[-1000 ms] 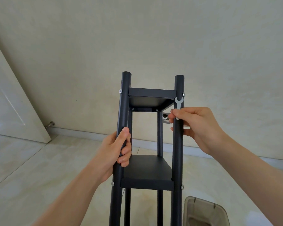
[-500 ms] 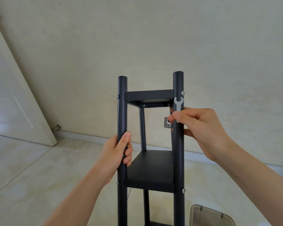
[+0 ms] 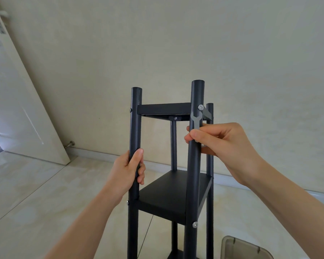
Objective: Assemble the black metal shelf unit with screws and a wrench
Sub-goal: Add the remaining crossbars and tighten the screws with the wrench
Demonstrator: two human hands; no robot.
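Shelf unit, upright, lately turned to show a far post: left hand grips the near-left post, right hand pinches the wrench, jaw just under the top-right screw, probably tightened next.

Left hand gripping black shelf unit post, right hand pinching small wrench below a screw

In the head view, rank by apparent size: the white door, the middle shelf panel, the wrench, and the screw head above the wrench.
1. White door
2. Middle shelf panel
3. Wrench, partly hidden by the right hand
4. Screw head
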